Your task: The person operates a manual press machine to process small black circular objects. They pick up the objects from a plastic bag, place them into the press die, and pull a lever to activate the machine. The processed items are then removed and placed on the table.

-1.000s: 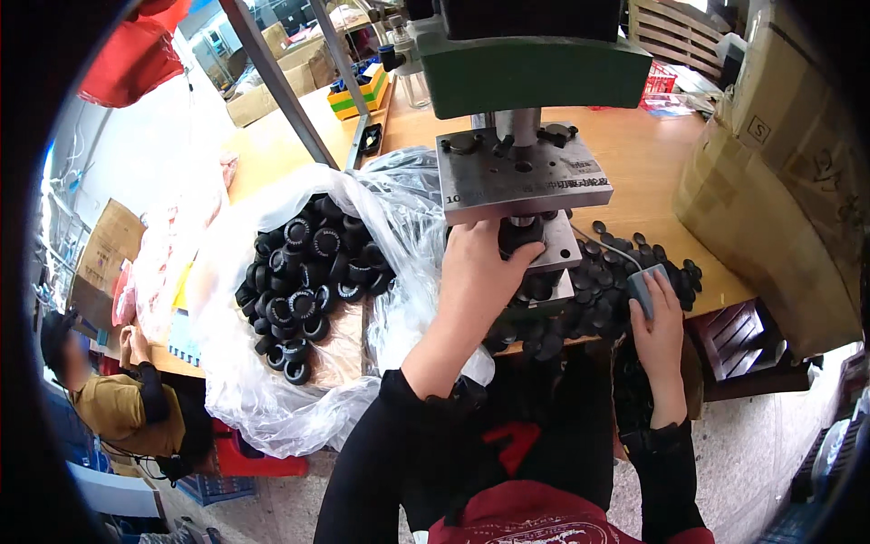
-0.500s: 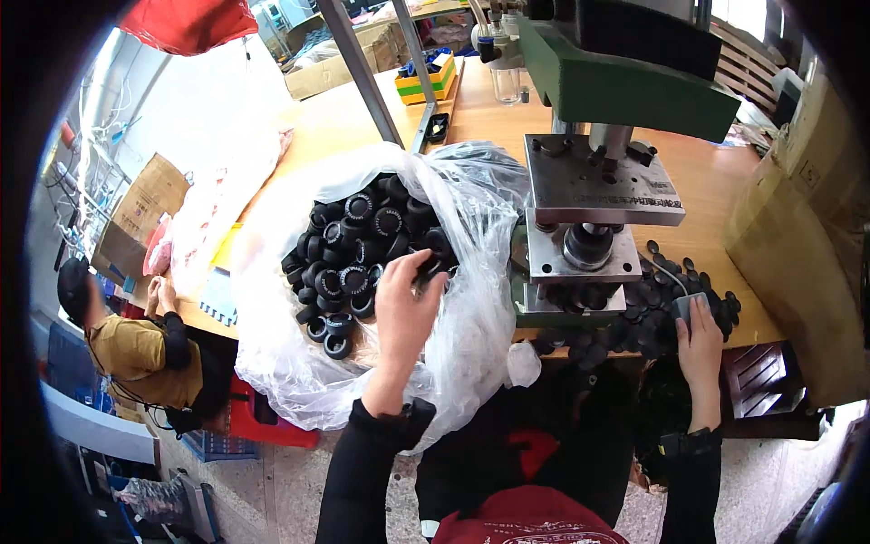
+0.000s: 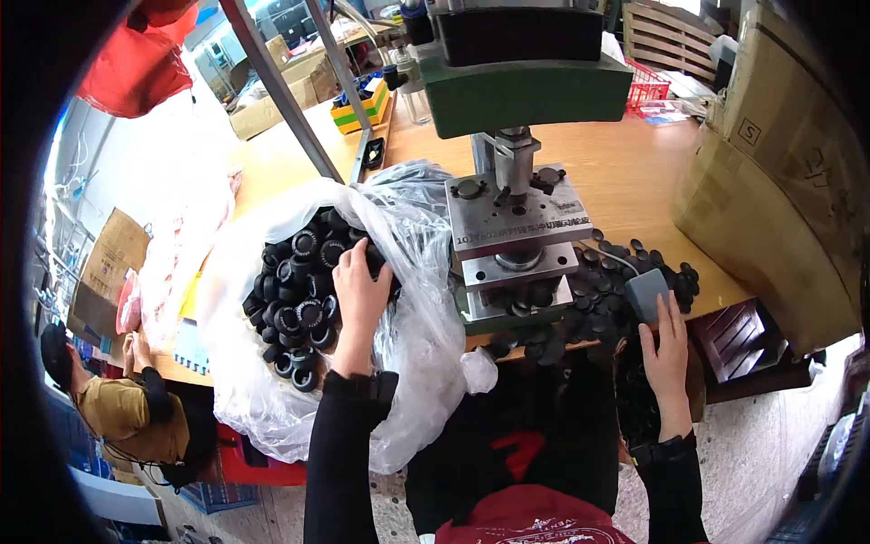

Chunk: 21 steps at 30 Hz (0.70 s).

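My left hand (image 3: 361,299) reaches into a clear plastic bag (image 3: 421,390) of black wheels (image 3: 306,313), its thumb and fingers curled round one black wheel at the pile's right side. Stretched out, the fingers of my right hand (image 3: 668,363) are at the lower right edge of a grey box with a cable (image 3: 645,292); the hand is open. Between my hands stands a green press (image 3: 526,95). Its upper metal plate (image 3: 517,218) sits low over a round part that mostly hides beneath it.
Flat black discs (image 3: 607,299) lie scattered right of the press. A big cardboard box (image 3: 770,199) bounds the right side. Grey metal posts (image 3: 281,91) rise behind the bag. Another person (image 3: 127,412) works at far left. A yellow-green bin (image 3: 358,109) stands at the back.
My left hand has gone from hovering to closing round a wheel. The press's upper plate has come down. My right fingers have slid off the grey box's face to its edge. The view has shifted.
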Each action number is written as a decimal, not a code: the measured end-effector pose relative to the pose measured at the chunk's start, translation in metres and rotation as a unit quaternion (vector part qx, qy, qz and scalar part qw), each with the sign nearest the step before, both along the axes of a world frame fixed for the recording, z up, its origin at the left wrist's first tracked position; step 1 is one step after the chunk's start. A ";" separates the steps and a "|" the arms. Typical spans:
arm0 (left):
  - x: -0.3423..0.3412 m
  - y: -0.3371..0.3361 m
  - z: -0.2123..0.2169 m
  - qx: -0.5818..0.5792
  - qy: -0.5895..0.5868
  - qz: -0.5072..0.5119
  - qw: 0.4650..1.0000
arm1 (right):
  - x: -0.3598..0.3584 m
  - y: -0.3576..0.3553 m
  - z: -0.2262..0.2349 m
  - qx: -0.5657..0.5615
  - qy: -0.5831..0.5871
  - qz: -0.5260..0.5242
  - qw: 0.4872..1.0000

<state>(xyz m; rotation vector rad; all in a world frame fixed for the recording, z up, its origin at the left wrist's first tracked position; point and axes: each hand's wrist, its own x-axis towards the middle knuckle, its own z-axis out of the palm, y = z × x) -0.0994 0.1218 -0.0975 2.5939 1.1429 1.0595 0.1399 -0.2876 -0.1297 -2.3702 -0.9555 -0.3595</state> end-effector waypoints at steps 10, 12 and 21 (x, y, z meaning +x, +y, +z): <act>-0.035 -0.121 0.086 -0.390 -0.228 -0.239 0.859 | -0.052 0.097 0.091 0.203 0.086 0.200 0.955; -0.033 -0.129 0.084 -0.369 -0.240 -0.273 0.855 | -0.058 0.133 0.102 0.264 0.081 0.208 0.938; -0.021 -0.129 0.084 -0.386 -0.213 -0.283 0.852 | -0.049 0.191 0.102 0.238 0.011 0.146 0.960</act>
